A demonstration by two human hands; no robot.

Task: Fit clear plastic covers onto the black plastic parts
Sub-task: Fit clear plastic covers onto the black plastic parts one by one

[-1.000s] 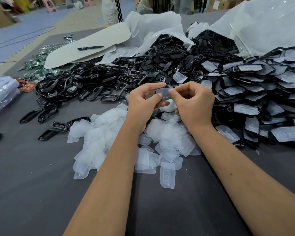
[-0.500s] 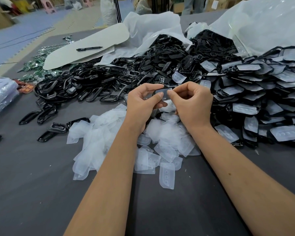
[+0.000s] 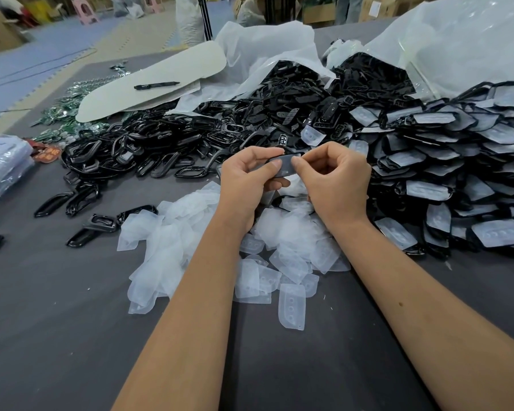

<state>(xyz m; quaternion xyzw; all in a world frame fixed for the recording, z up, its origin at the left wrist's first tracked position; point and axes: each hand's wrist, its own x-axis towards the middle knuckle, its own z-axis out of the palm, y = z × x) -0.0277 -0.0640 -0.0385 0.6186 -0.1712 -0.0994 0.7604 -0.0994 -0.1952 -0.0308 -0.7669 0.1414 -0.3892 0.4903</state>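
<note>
Loose clear covers (image 3: 291,310) and black frames (image 3: 137,155) ring both hands' part (image 3: 285,167)

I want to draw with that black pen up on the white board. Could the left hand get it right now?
Probably not right away. The left hand is gripping the black part, and the pen lies far off beyond the black parts pile.

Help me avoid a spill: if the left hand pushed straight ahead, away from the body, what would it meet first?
Probably the heap of black plastic parts just beyond the left hand; depth is hard to judge.
</note>
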